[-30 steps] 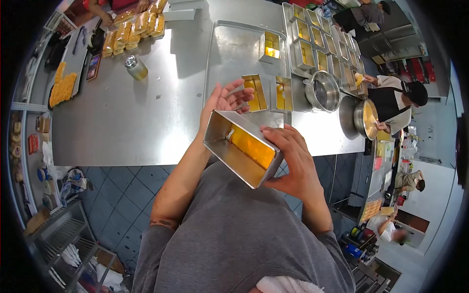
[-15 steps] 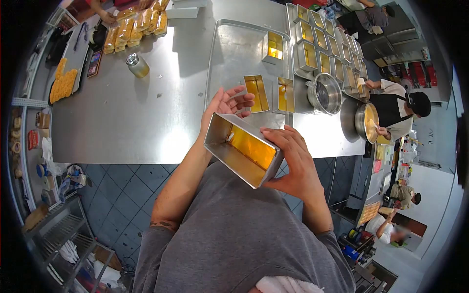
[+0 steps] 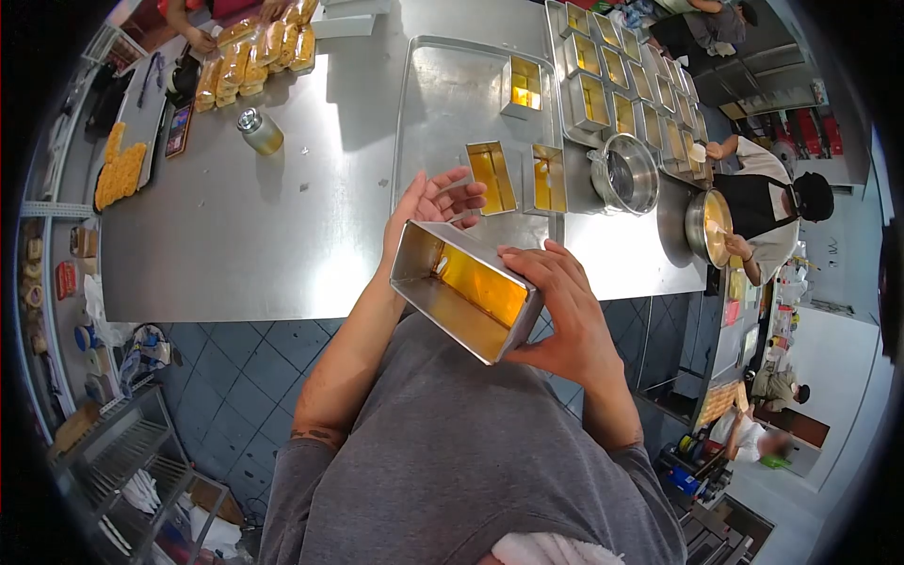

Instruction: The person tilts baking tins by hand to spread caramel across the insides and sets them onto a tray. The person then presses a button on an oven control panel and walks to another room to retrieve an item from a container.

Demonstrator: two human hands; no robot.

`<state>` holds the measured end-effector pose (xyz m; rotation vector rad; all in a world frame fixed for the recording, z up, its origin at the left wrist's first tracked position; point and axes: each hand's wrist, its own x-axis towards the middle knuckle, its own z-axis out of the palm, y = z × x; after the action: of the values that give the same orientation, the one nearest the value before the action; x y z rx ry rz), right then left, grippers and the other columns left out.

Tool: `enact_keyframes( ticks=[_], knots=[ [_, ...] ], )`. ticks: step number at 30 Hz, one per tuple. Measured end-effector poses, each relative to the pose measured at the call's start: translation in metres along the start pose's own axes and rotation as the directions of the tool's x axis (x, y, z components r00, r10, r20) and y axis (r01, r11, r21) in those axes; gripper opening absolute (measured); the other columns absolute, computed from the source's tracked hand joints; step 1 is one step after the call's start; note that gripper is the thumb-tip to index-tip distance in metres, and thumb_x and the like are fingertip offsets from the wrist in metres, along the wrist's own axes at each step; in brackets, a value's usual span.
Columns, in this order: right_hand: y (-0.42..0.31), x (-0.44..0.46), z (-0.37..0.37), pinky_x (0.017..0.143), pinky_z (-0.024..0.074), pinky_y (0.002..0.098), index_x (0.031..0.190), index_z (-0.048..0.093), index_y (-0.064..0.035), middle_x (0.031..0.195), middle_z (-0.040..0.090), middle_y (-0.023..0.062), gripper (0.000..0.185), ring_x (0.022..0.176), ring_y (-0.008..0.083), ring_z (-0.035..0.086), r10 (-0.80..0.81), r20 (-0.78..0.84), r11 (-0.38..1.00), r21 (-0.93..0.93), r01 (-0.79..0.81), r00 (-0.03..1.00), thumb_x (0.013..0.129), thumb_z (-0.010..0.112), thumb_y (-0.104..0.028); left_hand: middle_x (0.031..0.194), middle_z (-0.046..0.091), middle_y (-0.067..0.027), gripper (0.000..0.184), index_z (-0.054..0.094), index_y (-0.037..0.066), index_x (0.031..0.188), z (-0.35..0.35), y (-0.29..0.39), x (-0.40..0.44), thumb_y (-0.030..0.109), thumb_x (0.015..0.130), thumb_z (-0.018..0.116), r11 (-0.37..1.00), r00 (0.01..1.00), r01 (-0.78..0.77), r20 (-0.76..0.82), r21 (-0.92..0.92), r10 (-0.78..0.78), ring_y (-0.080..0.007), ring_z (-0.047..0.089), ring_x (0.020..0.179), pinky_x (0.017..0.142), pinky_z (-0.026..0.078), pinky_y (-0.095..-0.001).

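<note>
Tin [image 3: 454, 299], 1 item: tilted, mouth turned toward view, amber inside; held at the near edge of the surface [image 3: 235, 254]. Left hand [image 3: 438, 198]: released, fingers loosely spread past the tin's left end; whether it touches, cannot tell. Tray [image 3: 452, 99]: carries 3 tins [image 3: 490, 179]. Right hand [image 3: 570, 311]: grip closed round the tin's right end. Bowl [image 3: 642, 179]: just beside the tray. Co-worker [image 3: 753, 202]: posture slightly shifted within 1 second; tin and both holding hands practically unmoved. Judgement: handling of this tin appears paused.
</note>
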<state>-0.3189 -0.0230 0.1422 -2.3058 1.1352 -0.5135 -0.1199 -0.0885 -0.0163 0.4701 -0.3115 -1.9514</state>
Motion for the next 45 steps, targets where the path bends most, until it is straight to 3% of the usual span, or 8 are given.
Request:
enact_keyframes(
  ticks=[18, 21, 22, 25, 29, 36, 45],
  knots=[
    [0.016, -0.009, 0.004, 0.116, 0.0344, 0.0493, 0.136, 0.052, -0.0094, 0.135, 0.062, 0.011, 0.091, 0.128, 0.0301, 0.057, 0.034, 0.02, 0.998, 0.058, -0.035, 0.999, 0.054, 0.091, -0.016, 0.124, 0.066, -0.013, 0.058, 0.053, 0.005, 0.138, -0.002, -0.003, -0.006, 0.049, 0.107, 0.033, 0.997, 0.997, 0.044, -0.059, 0.057, -0.041, -0.0226, 0.062, 0.114, 0.099, 0.048, -0.0349],
    [0.032, -0.017, 0.015, 0.113, 0.039, 0.0428, 0.137, 0.052, -0.0078, 0.134, 0.061, 0.0105, 0.088, 0.127, 0.0265, 0.057, 0.185, 0.006, 0.909, 0.379, -0.173, 0.983, 0.059, 0.092, -0.015, 0.123, 0.066, -0.0126, 0.055, 0.054, 0.004, 0.137, -0.003, 0.0, -0.01, 0.047, 0.108, 0.034, 0.993, 0.994, 0.089, -0.068, 0.082, -0.083, -0.0219, 0.061, 0.114, 0.099, 0.048, -0.0347],
    [0.042, -0.021, 0.021, 0.113, 0.039, 0.0428, 0.137, 0.052, -0.0078, 0.134, 0.061, 0.0105, 0.088, 0.127, 0.0265, 0.057, 0.188, 0.005, 0.904, 0.391, -0.175, 0.982, 0.059, 0.092, -0.015, 0.123, 0.066, -0.0126, 0.055, 0.055, 0.004, 0.137, 0.0, 0.003, -0.012, 0.046, 0.108, 0.034, 0.989, 0.992, 0.096, -0.096, 0.114, -0.085, -0.0217, 0.06, 0.115, 0.1, 0.048, -0.0349],
    [0.079, -0.033, 0.046, 0.108, 0.0424, 0.0364, 0.138, 0.05, -0.0059, 0.134, 0.059, 0.0088, 0.086, 0.126, 0.0213, 0.055, 0.404, 0.195, 0.676, 0.594, -0.436, 0.894, 0.064, 0.093, -0.014, 0.122, 0.066, -0.0128, 0.053, 0.055, 0.003, 0.137, 0.01, 0.009, -0.017, 0.043, 0.109, 0.035, 0.973, 0.983, 0.125, -0.158, 0.194, -0.095, -0.0212, 0.059, 0.115, 0.101, 0.048, -0.0353],
    [0.089, -0.042, 0.08, 0.107, 0.0432, 0.0337, 0.139, 0.048, -0.0042, 0.131, 0.058, 0.0075, 0.086, 0.124, 0.0171, 0.054, 0.418, 0.165, 0.589, 0.699, -0.405, 0.893, 0.066, 0.093, -0.013, 0.123, 0.065, -0.0141, 0.052, 0.055, 0.002, 0.137, 0.016, 0.012, -0.021, 0.041, 0.109, 0.034, 0.904, 0.938, 0.265, -0.307, 0.335, -0.161, -0.0216, 0.058, 0.116, 0.101, 0.048, -0.036],
    [0.105, -0.044, 0.099, 0.107, 0.0432, 0.0336, 0.142, 0.045, -0.0041, 0.131, 0.059, 0.0076, 0.092, 0.124, 0.0168, 0.055, 0.372, 0.232, 0.477, 0.782, -0.4, 0.899, 0.065, 0.094, -0.018, 0.129, 0.063, -0.0202, 0.058, 0.051, 0.0, 0.141, 0.007, 0.01, -0.019, 0.045, 0.108, 0.037, 0.803, 0.917, 0.304, -0.387, 0.513, -0.1, -0.0271, 0.056, 0.125, 0.108, 0.044, -0.039],
    [0.117, -0.047, 0.1, 0.106, 0.0438, 0.0345, 0.139, 0.047, -0.0055, 0.128, 0.06, 0.0086, 0.091, 0.123, 0.0205, 0.057, 0.393, 0.171, 0.482, 0.798, -0.361, 0.904, 0.063, 0.095, -0.021, 0.131, 0.063, -0.0178, 0.056, 0.053, 0.0, 0.14, 0.011, 0.003, -0.014, 0.043, 0.109, 0.034, 0.78, 0.884, 0.372, -0.448, 0.502, -0.133, -0.0247, 0.057, 0.122, 0.106, 0.045, -0.0368]
  ],
)
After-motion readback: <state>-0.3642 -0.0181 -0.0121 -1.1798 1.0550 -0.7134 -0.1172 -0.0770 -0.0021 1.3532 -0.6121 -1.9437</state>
